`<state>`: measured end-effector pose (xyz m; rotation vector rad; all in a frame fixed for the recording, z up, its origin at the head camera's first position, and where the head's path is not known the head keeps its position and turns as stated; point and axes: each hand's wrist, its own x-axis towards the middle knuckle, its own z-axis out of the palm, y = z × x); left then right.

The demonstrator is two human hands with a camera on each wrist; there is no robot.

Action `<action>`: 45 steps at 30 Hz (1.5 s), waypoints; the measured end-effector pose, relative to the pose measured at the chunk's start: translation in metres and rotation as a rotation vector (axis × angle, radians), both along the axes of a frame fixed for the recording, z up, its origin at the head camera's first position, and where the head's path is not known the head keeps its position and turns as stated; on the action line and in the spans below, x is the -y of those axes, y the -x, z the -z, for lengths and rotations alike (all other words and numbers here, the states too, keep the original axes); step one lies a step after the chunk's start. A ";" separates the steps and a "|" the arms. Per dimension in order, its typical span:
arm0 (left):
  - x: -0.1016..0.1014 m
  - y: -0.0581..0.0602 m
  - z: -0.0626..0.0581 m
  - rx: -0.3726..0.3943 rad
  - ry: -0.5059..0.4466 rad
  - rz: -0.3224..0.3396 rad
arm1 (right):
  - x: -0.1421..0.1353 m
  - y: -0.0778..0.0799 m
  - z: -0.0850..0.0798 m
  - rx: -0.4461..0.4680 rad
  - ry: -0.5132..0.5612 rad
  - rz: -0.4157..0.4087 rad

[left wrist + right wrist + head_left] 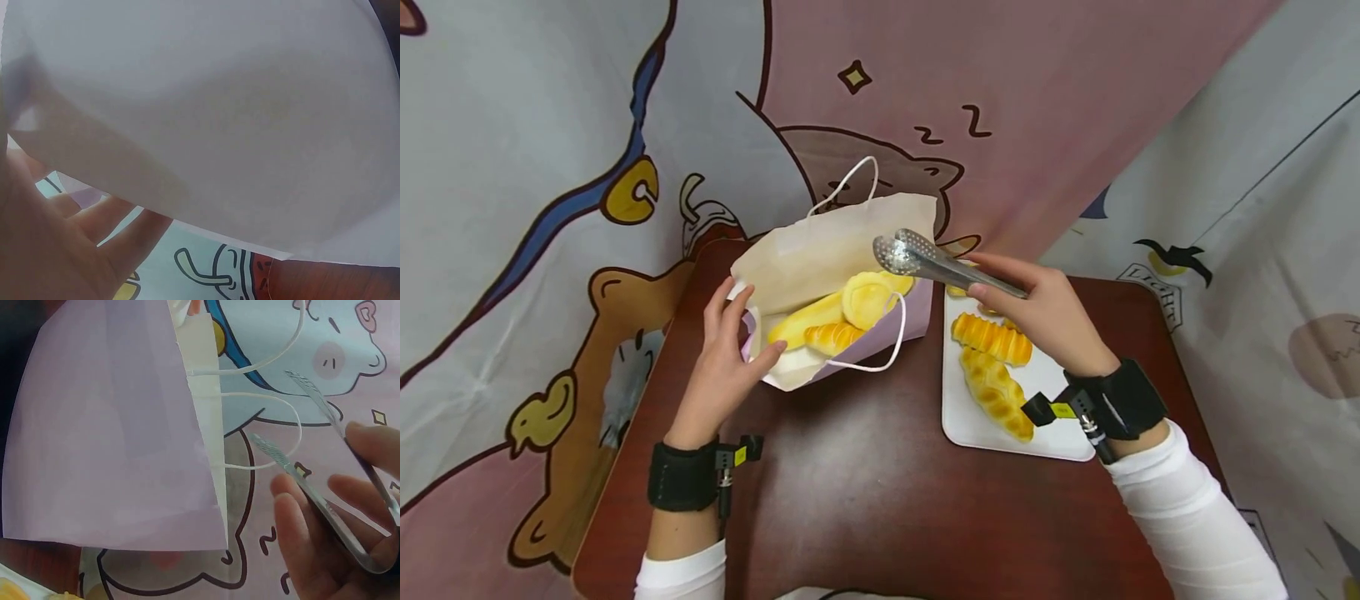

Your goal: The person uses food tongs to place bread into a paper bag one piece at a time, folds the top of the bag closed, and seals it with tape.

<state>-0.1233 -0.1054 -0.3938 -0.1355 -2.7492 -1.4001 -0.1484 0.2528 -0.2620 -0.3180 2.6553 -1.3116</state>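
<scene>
A lilac paper bag [913, 321] with a cream inside and white rope handles lies tilted on the table, its mouth towards me. Inside are a long bread roll [801, 323], a round bread [867, 302] and a ridged bread [833, 338]. At the bag's left rim, my left hand [724, 367] touches the paper with fingers and thumb spread; in the left wrist view the bag's paper covers its fingertips. My right hand [1045, 312] holds metal bread tongs [936, 262] above the bag's right side. The tongs' arms stand apart with nothing between them in the right wrist view.
Right of the bag is a white tray [1060, 437] bearing a ridged bread [992, 338], a braided bread [997, 392] and other pieces partly hidden by my right hand. Both stand on a dark red-brown table [880, 500]. A cartoon-printed curtain [1037, 92] hangs behind.
</scene>
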 end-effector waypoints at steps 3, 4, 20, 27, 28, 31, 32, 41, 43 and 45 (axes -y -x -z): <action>0.003 -0.001 0.001 -0.001 0.002 -0.016 | -0.009 -0.002 0.014 -0.048 0.023 0.030; 0.003 -0.002 0.001 0.000 0.004 -0.018 | -0.013 -0.004 0.018 -0.061 0.031 0.049; 0.003 -0.002 0.002 -0.002 -0.013 -0.010 | -0.058 -0.049 0.080 -0.125 0.166 0.473; 0.003 0.000 0.002 0.005 -0.029 -0.011 | -0.081 -0.078 0.131 -0.005 0.205 0.704; 0.003 0.000 0.001 0.005 -0.030 -0.012 | -0.083 -0.082 0.140 0.008 0.168 0.723; 0.003 0.001 0.001 0.007 -0.027 -0.016 | -0.091 -0.095 0.165 0.034 -0.015 0.762; 0.003 0.001 0.001 0.008 -0.022 -0.016 | -0.093 -0.100 0.173 0.043 -0.080 0.768; 0.001 0.000 0.002 -0.005 -0.022 -0.020 | -0.122 -0.132 0.221 0.239 -0.274 0.792; 0.001 0.000 0.003 -0.003 -0.023 -0.017 | -0.131 -0.138 0.227 0.292 -0.249 0.794; 0.001 0.001 0.003 -0.003 -0.022 -0.015 | -0.139 -0.144 0.233 0.326 -0.203 0.779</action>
